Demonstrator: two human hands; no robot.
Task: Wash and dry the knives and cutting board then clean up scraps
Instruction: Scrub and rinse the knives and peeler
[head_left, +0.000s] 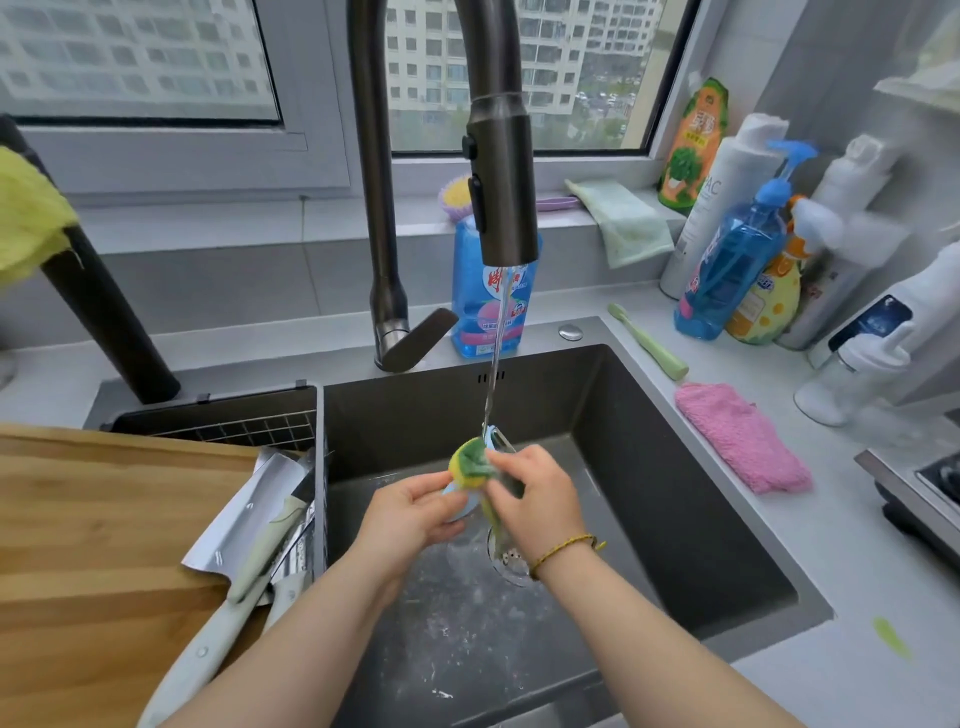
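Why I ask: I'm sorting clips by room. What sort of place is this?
Probably a home kitchen: a sink under a running tap, a cutting board with knives beside it, and soap bottles by the window.

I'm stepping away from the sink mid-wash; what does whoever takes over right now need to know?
Left hand grips the blue-handled knife; right hand presses the sponge on its blade under the running faucet.
Cleaver and green-handled knife lie across the edge of the cutting board, left of the sink.
Done: nothing visibly dried.
Left: finish this knife, wash the rest and board, dry, clear the green scrap on the counter.
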